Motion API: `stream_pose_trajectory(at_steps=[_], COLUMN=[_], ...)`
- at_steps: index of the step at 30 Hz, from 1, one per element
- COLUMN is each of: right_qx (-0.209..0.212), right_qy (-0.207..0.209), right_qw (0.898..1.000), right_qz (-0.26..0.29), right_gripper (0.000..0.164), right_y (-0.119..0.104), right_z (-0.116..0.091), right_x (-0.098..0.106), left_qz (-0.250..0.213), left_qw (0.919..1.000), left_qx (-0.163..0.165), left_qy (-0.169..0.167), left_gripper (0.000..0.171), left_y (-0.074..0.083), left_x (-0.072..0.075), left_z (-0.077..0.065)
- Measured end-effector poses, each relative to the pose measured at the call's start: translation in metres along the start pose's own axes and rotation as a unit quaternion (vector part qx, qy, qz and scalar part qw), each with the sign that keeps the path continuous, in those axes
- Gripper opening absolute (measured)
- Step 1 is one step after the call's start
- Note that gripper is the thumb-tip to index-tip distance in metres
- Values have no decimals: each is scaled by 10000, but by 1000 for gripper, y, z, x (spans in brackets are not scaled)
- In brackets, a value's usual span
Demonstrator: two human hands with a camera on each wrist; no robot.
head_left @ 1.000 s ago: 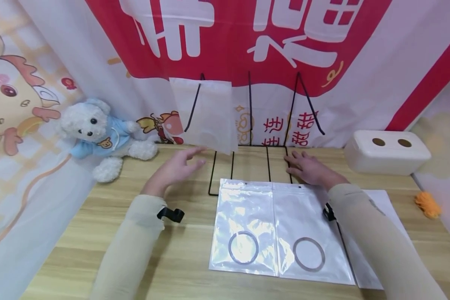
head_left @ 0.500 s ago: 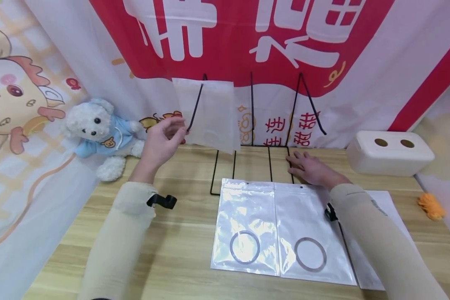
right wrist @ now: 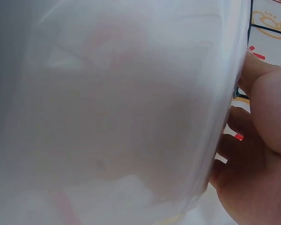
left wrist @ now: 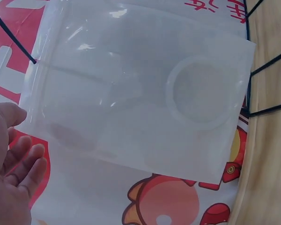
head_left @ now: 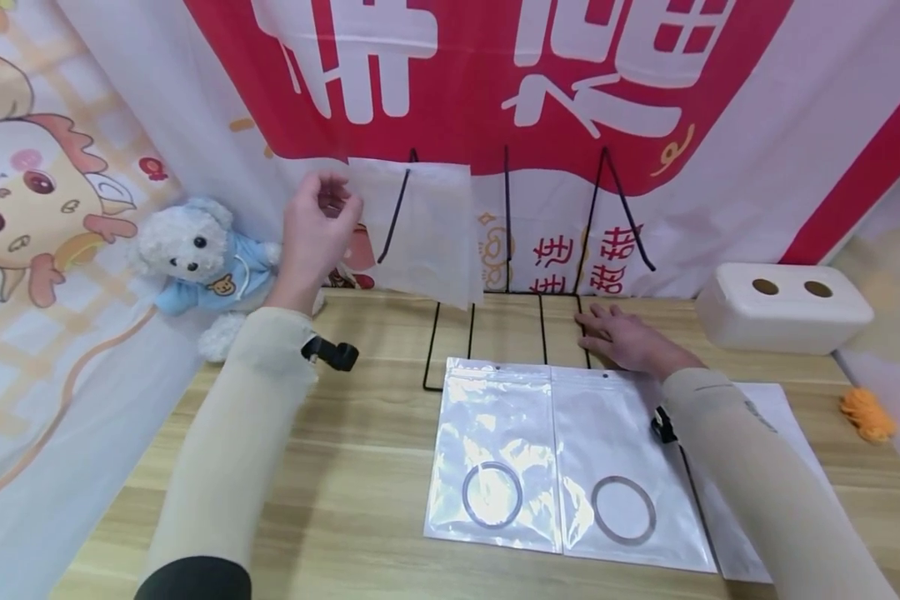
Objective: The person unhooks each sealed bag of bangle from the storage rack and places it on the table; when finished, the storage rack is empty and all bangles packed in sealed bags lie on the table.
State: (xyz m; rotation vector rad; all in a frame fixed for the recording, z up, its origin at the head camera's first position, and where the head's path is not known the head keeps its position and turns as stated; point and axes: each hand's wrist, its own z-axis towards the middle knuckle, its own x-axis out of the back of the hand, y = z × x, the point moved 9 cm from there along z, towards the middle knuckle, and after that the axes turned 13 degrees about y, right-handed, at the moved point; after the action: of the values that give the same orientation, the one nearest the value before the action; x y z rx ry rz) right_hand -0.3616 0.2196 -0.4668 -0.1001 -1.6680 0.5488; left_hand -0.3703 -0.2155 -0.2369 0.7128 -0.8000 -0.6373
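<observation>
A frosted zip pouch with a round window hangs from a left hook of a black wire rack. My left hand is raised beside the pouch's upper left edge, fingers loosely bent with nothing in them. In the left wrist view its fingertips are very near the pouch's zip edge; contact is hard to tell. My right hand rests by the rack's base wire, fingers spread. Two silvery pouches with ring-shaped windows, a left pouch and a right pouch, lie side by side on the table.
Another pale pouch lies partly under the right forearm. At the left back sits a white teddy bear in blue. A white box with two holes and an orange tuft are at the right. Other rack hooks jut forward.
My left hand has risen from low over the table, past the hook's tip, to the upper left edge of the hanging pouch. My right hand has stayed by the rack base.
</observation>
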Motion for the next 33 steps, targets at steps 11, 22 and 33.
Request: stream_pose_trajectory(at_steps=[11, 22, 33], right_qx=[51, -53, -96], right_qy=[6, -76, -90], right_qw=[10000, 9999, 9999], right_qz=[22, 40, 5], right_gripper=[65, 64, 64], right_y=[-2, -3, -1], right_z=[-4, -3, -2], right_x=[0, -1, -1], left_qz=[-99, -411, -890], left_qw=[9991, 9985, 9940], left_qx=[323, 277, -136], left_qy=[238, 217, 621], left_gripper=[54, 50, 34], left_y=[2, 1, 0], left_x=[-8, -13, -5], left_z=[13, 15, 12])
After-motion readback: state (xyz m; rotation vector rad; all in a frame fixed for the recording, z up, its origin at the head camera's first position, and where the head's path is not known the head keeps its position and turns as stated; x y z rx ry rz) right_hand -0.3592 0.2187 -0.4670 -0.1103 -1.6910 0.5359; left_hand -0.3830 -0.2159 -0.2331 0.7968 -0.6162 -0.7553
